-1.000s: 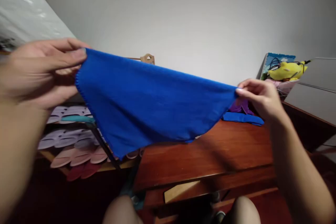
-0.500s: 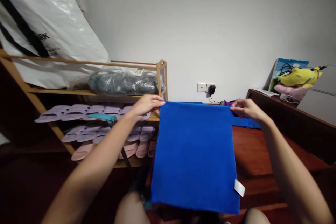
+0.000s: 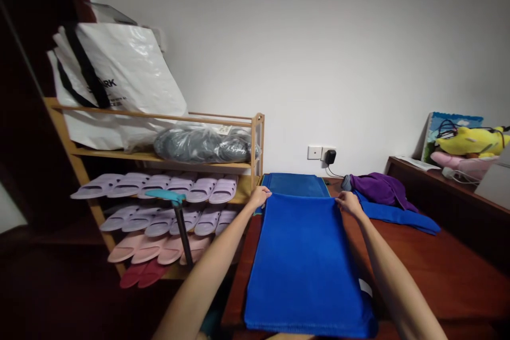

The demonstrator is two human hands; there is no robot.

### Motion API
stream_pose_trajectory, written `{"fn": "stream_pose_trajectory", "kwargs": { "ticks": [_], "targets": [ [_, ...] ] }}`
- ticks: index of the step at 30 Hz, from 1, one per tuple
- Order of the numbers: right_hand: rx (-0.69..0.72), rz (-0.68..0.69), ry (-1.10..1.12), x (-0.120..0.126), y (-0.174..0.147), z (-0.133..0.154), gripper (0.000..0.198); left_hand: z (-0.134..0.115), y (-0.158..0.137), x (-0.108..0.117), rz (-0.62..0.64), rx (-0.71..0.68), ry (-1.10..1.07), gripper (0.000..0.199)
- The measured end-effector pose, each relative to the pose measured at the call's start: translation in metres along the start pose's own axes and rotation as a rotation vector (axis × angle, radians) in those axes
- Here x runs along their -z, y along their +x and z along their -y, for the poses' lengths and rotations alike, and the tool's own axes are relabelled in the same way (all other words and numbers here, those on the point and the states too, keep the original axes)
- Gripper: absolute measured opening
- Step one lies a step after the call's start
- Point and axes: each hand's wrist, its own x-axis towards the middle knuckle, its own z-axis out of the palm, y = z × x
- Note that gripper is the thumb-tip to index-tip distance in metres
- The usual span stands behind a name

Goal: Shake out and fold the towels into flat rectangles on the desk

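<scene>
A blue cloth [image 3: 298, 260] with a white tag [image 3: 365, 287] near its lower right edge is stretched between my hands over the reddish-brown table. My left hand [image 3: 260, 197] pinches its far left corner, and my right hand [image 3: 347, 203] pinches the far right corner. The near end of the cloth reaches the table's front edge. Just beyond its far edge lies a folded blue cloth stack [image 3: 295, 185], partly hidden. To the right of my right hand are a purple cloth [image 3: 380, 189] and another crumpled blue cloth [image 3: 402, 215].
On the left stands a wooden rack [image 3: 257, 143] with several slippers [image 3: 171, 183], a white bag [image 3: 131, 69] and a plastic-wrapped grey bundle [image 3: 207, 144]. A black plug [image 3: 330, 156] sits in the wall socket. A yellow plush toy [image 3: 468, 141] rests on the raised ledge at right.
Both hands have moved forward and closer together, carrying the blue cloth from hanging up in front of me to stretched low over the table. The camera view has tilted up.
</scene>
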Motion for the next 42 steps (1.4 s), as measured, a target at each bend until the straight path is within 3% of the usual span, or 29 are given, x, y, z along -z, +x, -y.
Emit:
{"fn": "stream_pose_trajectory", "kwargs": {
  "ticks": [4,7,10,13,18,22,25,28,31,34,38,42],
  "targets": [
    [0.085,-0.096,-0.099,-0.038,-0.004,0.019,0.043,0.004,-0.015,-0.025,0.038,-0.208,0.314,0.04],
    [0.244,-0.037,-0.14,-0.075,-0.015,0.031,0.053,0.013,-0.032,-0.051,0.161,-0.355,0.496,0.049],
    [0.292,0.016,-0.185,-0.097,-0.022,0.031,0.056,0.021,-0.041,-0.066,0.228,-0.395,0.626,0.054],
    [0.287,0.025,-0.224,-0.101,-0.026,0.026,0.059,0.023,-0.046,-0.067,0.224,-0.394,0.702,0.056],
    [0.288,0.032,-0.26,-0.094,-0.052,0.025,0.061,0.014,-0.076,-0.059,0.22,-0.402,0.763,0.056],
    [0.289,0.036,-0.258,-0.089,-0.108,0.024,0.063,0.005,-0.13,-0.046,0.225,-0.426,0.78,0.056],
    [0.301,0.057,-0.231,-0.081,-0.158,0.021,0.064,-0.003,-0.175,-0.027,0.265,-0.488,0.772,0.056],
    [0.336,0.138,-0.117,-0.066,-0.191,0.011,0.059,-0.01,-0.201,-0.004,0.264,-0.53,0.749,0.047],
    [0.297,0.171,0.03,-0.046,-0.193,-0.007,0.051,-0.011,-0.198,0.015,0.21,-0.481,0.722,0.032],
    [0.188,0.157,0.135,-0.03,-0.175,-0.025,0.042,-0.003,-0.177,0.026,0.296,-0.34,0.487,0.019],
    [0.22,0.201,0.236,-0.015,-0.165,-0.031,0.032,0.005,-0.158,0.039,0.375,-0.223,0.279,0.015],
    [0.213,0.215,0.503,0.014,-0.182,-0.022,0.034,-0.016,-0.168,0.065,0.416,-0.202,0.022,0.024]
  ]
}}
